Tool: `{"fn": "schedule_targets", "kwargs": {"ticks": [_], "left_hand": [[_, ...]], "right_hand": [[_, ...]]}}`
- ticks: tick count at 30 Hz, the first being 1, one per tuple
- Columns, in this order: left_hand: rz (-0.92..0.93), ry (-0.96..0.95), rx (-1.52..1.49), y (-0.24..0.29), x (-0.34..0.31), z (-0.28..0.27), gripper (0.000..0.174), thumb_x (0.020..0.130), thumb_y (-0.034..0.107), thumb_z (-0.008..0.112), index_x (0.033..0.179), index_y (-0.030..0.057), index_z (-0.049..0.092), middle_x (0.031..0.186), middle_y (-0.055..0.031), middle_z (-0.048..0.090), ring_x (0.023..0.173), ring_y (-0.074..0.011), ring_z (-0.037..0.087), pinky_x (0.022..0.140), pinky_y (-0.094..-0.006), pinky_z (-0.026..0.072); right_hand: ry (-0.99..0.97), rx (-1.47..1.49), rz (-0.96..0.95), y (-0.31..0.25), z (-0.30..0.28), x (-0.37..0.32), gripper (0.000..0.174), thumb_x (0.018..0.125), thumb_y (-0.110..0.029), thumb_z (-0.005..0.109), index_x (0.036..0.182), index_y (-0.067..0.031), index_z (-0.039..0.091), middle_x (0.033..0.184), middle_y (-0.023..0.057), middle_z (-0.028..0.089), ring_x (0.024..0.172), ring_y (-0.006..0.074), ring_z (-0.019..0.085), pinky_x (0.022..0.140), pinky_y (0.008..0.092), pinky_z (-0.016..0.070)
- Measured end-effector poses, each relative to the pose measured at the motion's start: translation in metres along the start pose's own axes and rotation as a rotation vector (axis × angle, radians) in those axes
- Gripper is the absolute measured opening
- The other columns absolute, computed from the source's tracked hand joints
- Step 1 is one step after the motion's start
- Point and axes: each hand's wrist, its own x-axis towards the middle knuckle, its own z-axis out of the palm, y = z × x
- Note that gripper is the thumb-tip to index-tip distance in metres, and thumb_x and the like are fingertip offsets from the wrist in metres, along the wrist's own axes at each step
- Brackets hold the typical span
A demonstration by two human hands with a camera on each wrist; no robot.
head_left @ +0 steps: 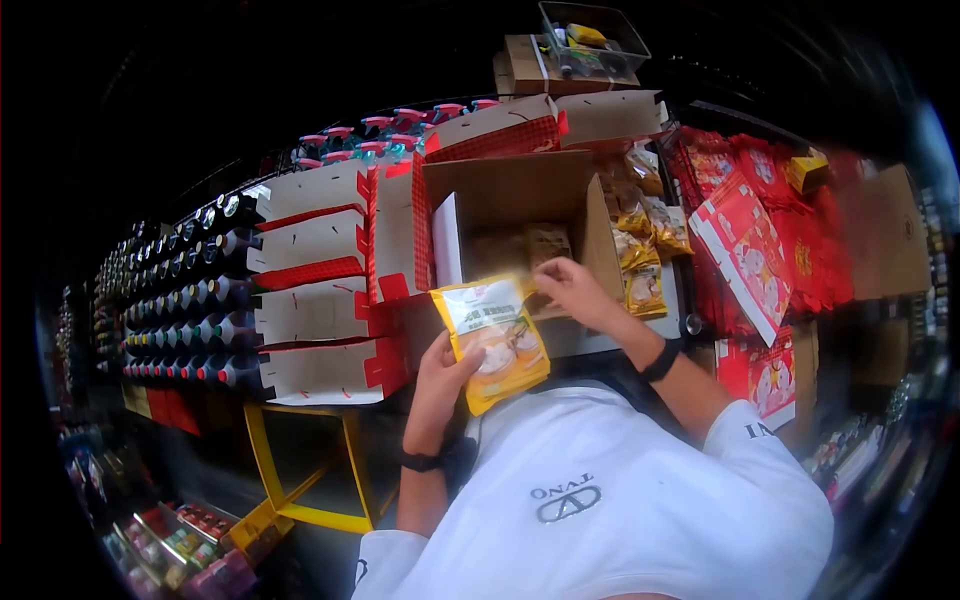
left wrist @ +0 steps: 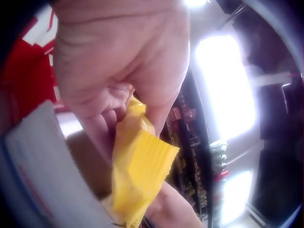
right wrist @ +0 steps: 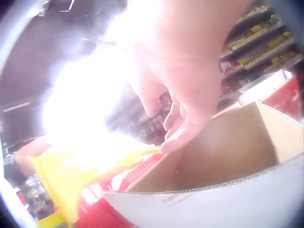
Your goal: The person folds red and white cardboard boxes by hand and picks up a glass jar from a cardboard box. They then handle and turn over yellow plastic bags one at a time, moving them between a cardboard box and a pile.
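Observation:
A yellow and white packet (head_left: 495, 340) is gripped at its lower left side by my left hand (head_left: 440, 385), the thumb across its printed front. In the left wrist view, my left hand (left wrist: 123, 61) has its fingers round the yellow packet (left wrist: 137, 175). My right hand (head_left: 585, 297) is at the packet's upper right corner. In the right wrist view, a fingertip of my right hand (right wrist: 178, 80) touches the end of the packet (right wrist: 71, 178), with the thumb apart from it. Behind the packet, an open cardboard box (head_left: 500, 180) holds more packets (head_left: 547, 243).
Empty red and white cartons (head_left: 315, 305) are stacked left of the box, beside rows of dark bottles (head_left: 215, 320). More yellow packets (head_left: 645, 285) lie right of it, near red bags (head_left: 810, 240). A clear bin (head_left: 610, 50) sits behind. A yellow frame (head_left: 265, 460) stands at lower left.

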Motion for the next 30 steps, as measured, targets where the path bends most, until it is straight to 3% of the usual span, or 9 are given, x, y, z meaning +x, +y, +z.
{"fn": "schedule_targets", "kwargs": {"ticks": [3, 7, 10, 14, 17, 20, 26, 30], "left_hand": [[-0.012, -0.124, -0.061, -0.003, 0.018, 0.024, 0.048, 0.097, 0.004, 0.064, 0.140, -0.0041, 0.044, 0.132, -0.0173, 0.061, 0.112, -0.0199, 0.066, 0.096, -0.0324, 0.0553], [-0.076, -0.224, 0.011, -0.001, 0.032, 0.064, 0.050, 0.098, 0.010, 0.065, 0.141, -0.0003, 0.044, 0.132, -0.0146, 0.061, 0.111, -0.0179, 0.066, 0.097, -0.0312, 0.0546], [-0.138, -0.263, 0.225, -0.006, 0.045, 0.084, 0.051, 0.098, 0.015, 0.067, 0.141, 0.0002, 0.044, 0.131, -0.0130, 0.062, 0.110, -0.0168, 0.066, 0.095, -0.0311, 0.0559], [-0.039, -0.355, 0.438, -0.020, 0.050, 0.098, 0.049, 0.095, 0.021, 0.071, 0.135, -0.0003, 0.052, 0.125, -0.0106, 0.064, 0.108, -0.0162, 0.066, 0.089, -0.0316, 0.0585], [-0.282, -0.387, 0.415, -0.021, 0.035, 0.107, 0.047, 0.094, 0.019, 0.073, 0.132, -0.0023, 0.055, 0.123, -0.0105, 0.065, 0.106, -0.0163, 0.067, 0.089, -0.0306, 0.0582], [-0.310, -0.339, 0.328, -0.034, 0.030, 0.109, 0.045, 0.094, 0.018, 0.072, 0.130, -0.0041, 0.056, 0.122, -0.0098, 0.066, 0.104, -0.0156, 0.067, 0.089, -0.0299, 0.0583], [-0.146, -0.288, 0.312, -0.044, 0.023, 0.115, 0.041, 0.096, 0.019, 0.070, 0.128, -0.0051, 0.060, 0.117, -0.0095, 0.067, 0.098, -0.0133, 0.066, 0.088, -0.0284, 0.0581], [-0.187, -0.234, 0.515, -0.040, 0.018, 0.112, 0.040, 0.097, 0.025, 0.069, 0.122, -0.0058, 0.065, 0.113, -0.0096, 0.069, 0.099, -0.0136, 0.065, 0.087, -0.0269, 0.0546]], "right_hand": [[-0.053, 0.130, 0.061, 0.012, 0.001, -0.039, 0.051, 0.098, -0.030, 0.067, 0.132, 0.0041, 0.051, 0.120, 0.0133, 0.065, 0.107, 0.0185, 0.064, 0.095, 0.0305, 0.0519], [-0.100, 0.622, 0.084, 0.007, -0.016, -0.075, 0.051, 0.093, -0.022, 0.074, 0.133, 0.0006, 0.051, 0.124, 0.0114, 0.064, 0.110, 0.0170, 0.064, 0.094, 0.0311, 0.0539], [0.004, 0.613, 0.032, 0.010, -0.037, -0.089, 0.046, 0.094, -0.017, 0.073, 0.132, -0.0005, 0.052, 0.124, 0.0100, 0.064, 0.108, 0.0162, 0.065, 0.092, 0.0304, 0.0551], [0.078, 0.635, -0.010, 0.020, -0.052, -0.101, 0.044, 0.095, -0.015, 0.071, 0.133, -0.0047, 0.052, 0.123, 0.0069, 0.065, 0.107, 0.0148, 0.065, 0.084, 0.0287, 0.0582], [0.148, 0.642, -0.035, 0.021, -0.061, -0.106, 0.040, 0.095, -0.009, 0.068, 0.131, -0.0041, 0.053, 0.122, 0.0060, 0.066, 0.105, 0.0132, 0.065, 0.090, 0.0289, 0.0558], [0.144, 0.617, -0.087, 0.024, -0.067, -0.107, 0.046, 0.095, -0.017, 0.071, 0.135, -0.0077, 0.051, 0.122, 0.0051, 0.065, 0.106, 0.0130, 0.065, 0.079, 0.0276, 0.0594], [0.105, 0.558, -0.094, 0.006, -0.070, -0.111, 0.049, 0.092, -0.016, 0.074, 0.133, -0.0035, 0.051, 0.121, 0.0078, 0.065, 0.105, 0.0135, 0.065, 0.082, 0.0270, 0.0580], [0.051, 0.452, -0.048, 0.013, -0.064, -0.102, 0.049, 0.090, -0.012, 0.074, 0.131, 0.0010, 0.051, 0.122, 0.0109, 0.064, 0.105, 0.0152, 0.065, 0.086, 0.0280, 0.0570]]}}
